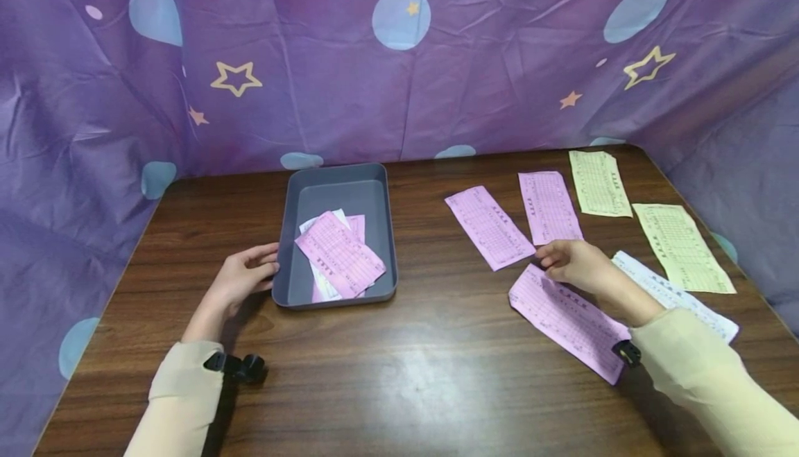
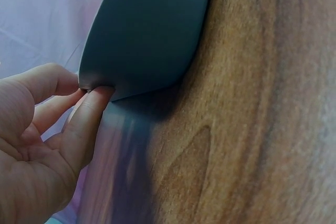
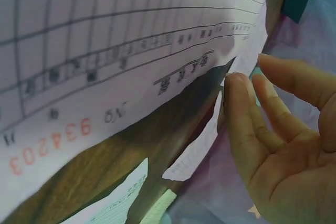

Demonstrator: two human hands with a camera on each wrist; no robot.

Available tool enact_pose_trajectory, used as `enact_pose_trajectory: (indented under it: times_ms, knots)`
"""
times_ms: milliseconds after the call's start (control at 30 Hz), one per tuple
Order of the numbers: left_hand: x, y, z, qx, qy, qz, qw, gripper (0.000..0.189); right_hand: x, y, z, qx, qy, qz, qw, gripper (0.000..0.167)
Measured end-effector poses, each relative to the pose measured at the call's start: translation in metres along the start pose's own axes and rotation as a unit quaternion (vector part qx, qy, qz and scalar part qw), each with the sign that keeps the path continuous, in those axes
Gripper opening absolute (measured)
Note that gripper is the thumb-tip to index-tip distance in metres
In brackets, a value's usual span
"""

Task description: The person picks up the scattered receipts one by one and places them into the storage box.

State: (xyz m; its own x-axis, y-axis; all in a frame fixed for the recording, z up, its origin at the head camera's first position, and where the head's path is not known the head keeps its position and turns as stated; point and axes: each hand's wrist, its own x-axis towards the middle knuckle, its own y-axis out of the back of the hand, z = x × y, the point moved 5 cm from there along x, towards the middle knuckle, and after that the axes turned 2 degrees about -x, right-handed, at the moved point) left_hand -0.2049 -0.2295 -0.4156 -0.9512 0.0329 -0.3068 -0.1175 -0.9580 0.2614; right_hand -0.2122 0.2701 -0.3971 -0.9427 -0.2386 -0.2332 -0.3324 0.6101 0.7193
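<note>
A dark grey rectangular tray (image 1: 392, 235) holds several overlapping paper slips, with a pink printed slip (image 1: 340, 254) on top of white and pink ones. My left hand (image 1: 243, 273) is at its left wall; in the left wrist view the thumb and fingertips (image 2: 104, 94) pinch the tray's edge at a corner. My right hand (image 1: 577, 266) is over the upper end of a pink slip (image 1: 564, 322) on the table. In the right wrist view its thumb and fingers are apart beside a large printed sheet (image 3: 131, 35), with nothing between them.
Other slips lie on the right: two more pink slips (image 1: 490, 227), two pale green slips (image 1: 600, 183) and a white slip (image 1: 677, 297) partly behind the right forearm. The brown wooden table (image 1: 349, 374) ends at a purple curtain (image 1: 337, 96) patterned with stars.
</note>
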Motion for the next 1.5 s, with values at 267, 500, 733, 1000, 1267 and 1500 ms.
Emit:
enact_pose_trajectory:
  times_ms: [267, 500, 733, 1000, 1267, 1500]
  knots:
    - [0.000, 0.000, 0.001, 0.002, -0.005, 0.001, 1.0000, 0.052, 0.002, -0.004, 0.003, -0.052, 0.010, 0.001, 0.9986, 0.038]
    - [0.000, 0.001, 0.000, 0.005, 0.000, 0.003, 1.0000, 0.052, 0.005, -0.007, 0.001, -0.108, 0.021, 0.000, 0.9940, 0.032]
    - [0.000, 0.001, 0.001, 0.005, 0.006, 0.008, 0.9999, 0.052, 0.007, -0.009, -0.004, -0.126, 0.023, -0.015, 0.9917, 0.030]
    - [-0.001, 0.000, 0.002, 0.004, 0.006, 0.004, 1.0000, 0.052, 0.007, -0.008, -0.004, -0.135, 0.028, -0.010, 0.9904, 0.021]
    - [0.001, 0.000, 0.001, 0.009, 0.017, 0.005, 0.9998, 0.052, 0.009, 0.002, -0.006, -0.074, 0.019, -0.036, 0.9965, 0.018]
    - [0.001, 0.001, 0.000, 0.006, 0.020, 0.004, 0.9998, 0.052, 0.009, 0.015, -0.013, -0.014, -0.011, -0.058, 0.9982, 0.029]
